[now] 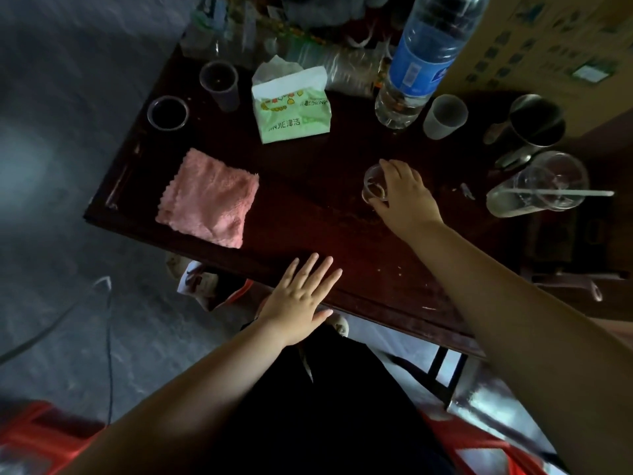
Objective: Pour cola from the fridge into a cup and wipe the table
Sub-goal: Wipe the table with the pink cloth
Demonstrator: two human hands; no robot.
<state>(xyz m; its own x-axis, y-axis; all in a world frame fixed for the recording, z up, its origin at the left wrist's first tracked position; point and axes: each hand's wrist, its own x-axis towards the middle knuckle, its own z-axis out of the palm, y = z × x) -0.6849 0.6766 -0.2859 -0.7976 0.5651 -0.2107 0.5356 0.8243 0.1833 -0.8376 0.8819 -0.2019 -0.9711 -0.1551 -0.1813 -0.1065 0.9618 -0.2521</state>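
Right hand (407, 197) curls around the clear cup (373, 185) on the table (308, 200); left hand (301, 299) rests flat.

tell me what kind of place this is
Probably a lived-in home or back room: a scuffed dark wooden table crowded with a tissue pack, a water bottle, a steel mug, and a clear cup the right hand grips.

Tissue pack (291, 108) on the table (308, 207): the green front face carries a row of white Chinese characters, the last two reading 津洁 (the two before them are not clear). A smaller line near its top edge is illegible. Bottle (418, 63): print on the blue label is blurred. Cardboard box (548, 46): marks too small to read.
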